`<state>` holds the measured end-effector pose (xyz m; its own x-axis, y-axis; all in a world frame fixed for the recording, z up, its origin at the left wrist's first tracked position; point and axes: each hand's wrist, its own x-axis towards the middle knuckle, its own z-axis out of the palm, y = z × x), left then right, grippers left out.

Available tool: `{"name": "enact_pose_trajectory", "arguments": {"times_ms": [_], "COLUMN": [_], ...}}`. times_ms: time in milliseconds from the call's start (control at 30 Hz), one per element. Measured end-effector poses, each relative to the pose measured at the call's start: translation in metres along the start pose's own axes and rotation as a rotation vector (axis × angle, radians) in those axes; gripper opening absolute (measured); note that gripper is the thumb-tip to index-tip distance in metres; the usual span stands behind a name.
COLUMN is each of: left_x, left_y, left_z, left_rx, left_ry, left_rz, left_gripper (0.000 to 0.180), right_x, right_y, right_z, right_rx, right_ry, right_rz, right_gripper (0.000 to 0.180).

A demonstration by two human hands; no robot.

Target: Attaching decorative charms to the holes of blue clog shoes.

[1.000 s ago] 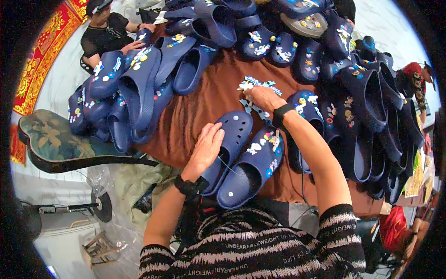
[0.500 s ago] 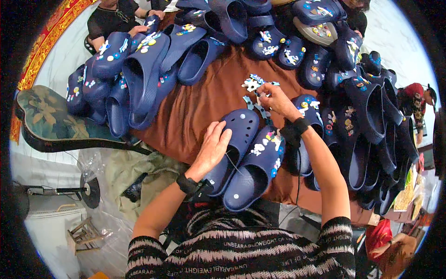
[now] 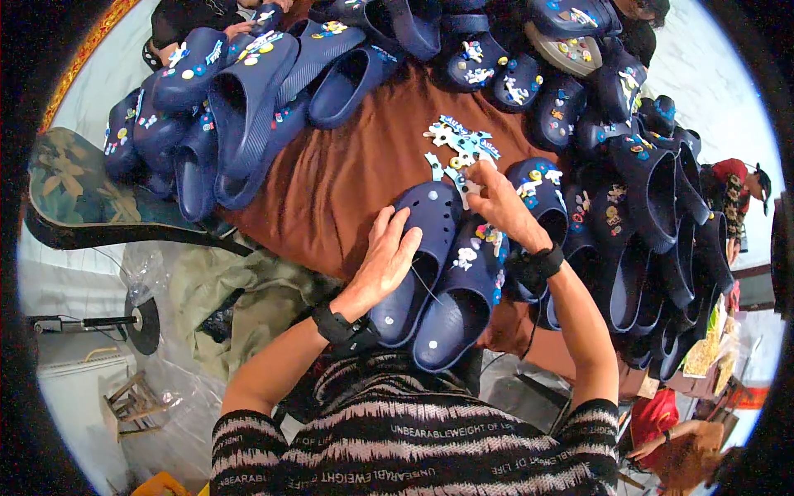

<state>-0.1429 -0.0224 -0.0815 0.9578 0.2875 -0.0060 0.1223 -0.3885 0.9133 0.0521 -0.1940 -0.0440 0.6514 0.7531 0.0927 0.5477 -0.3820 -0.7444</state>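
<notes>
A navy clog (image 3: 430, 211) with a row of holes and one white stud on its upper lies in front of me. My left hand (image 3: 385, 256) grips its left side, fingers along the upper. A thin wire (image 3: 426, 285) sticks out by that hand at the shoe's opening; its other end is hidden. My right hand (image 3: 500, 207) is pinched at the clog's toe on a small pale shoe charm (image 3: 465, 183), partly covered by the fingers. Beside it lies a decorated navy clog (image 3: 459, 310). Several blue and white charms (image 3: 467, 142) lie loose just beyond.
Decorated navy clogs are piled at the left (image 3: 248, 116) and right (image 3: 653, 198) of the brown cloth (image 3: 356, 178). A patterned chair back (image 3: 91, 186) stands at left. Another person's hand (image 3: 241, 29) shows at the far left, another person (image 3: 736, 194) at far right.
My right hand has drawn back from the loose charms toward the clog's toe. My left hand stays on the clog. The whole view has shifted slightly.
</notes>
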Motion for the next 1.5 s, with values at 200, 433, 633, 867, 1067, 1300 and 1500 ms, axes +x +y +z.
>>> {"name": "enact_pose_trajectory", "arguments": {"times_ms": [200,433,633,867,1067,1300,1500], "left_x": [0.002,0.005,0.013,0.075,0.086,0.060,0.059], "left_y": [0.001,-0.001,-0.005,0.001,0.002,-0.020,-0.026], "left_z": [-0.003,-0.004,-0.007,-0.020,-0.019,-0.012,-0.009], "left_rx": [0.038,0.072,0.064,0.231,0.154,0.075,0.046], "left_ry": [-0.050,-0.070,-0.080,-0.268,-0.256,-0.174,-0.153], "left_rz": [-0.029,-0.002,0.026,0.316,0.202,0.221,0.229], "left_gripper": [0.060,0.059,0.054,0.039,0.035,0.042,0.044], "right_x": [-0.002,0.011,0.019,0.002,-0.006,-0.015,-0.021], "right_y": [-0.003,0.011,0.006,-0.004,-0.012,-0.022,-0.028], "right_z": [0.010,0.009,-0.004,-0.002,0.005,0.016,0.016], "right_rx": [0.039,-0.002,-0.073,0.018,0.078,-0.307,-0.300], "right_ry": [0.013,0.078,0.114,0.118,0.053,0.156,0.156], "right_rz": [0.053,0.118,0.113,0.178,0.183,-0.077,-0.064], "right_gripper": [0.037,0.038,0.036,0.030,0.036,0.036,0.023]}}
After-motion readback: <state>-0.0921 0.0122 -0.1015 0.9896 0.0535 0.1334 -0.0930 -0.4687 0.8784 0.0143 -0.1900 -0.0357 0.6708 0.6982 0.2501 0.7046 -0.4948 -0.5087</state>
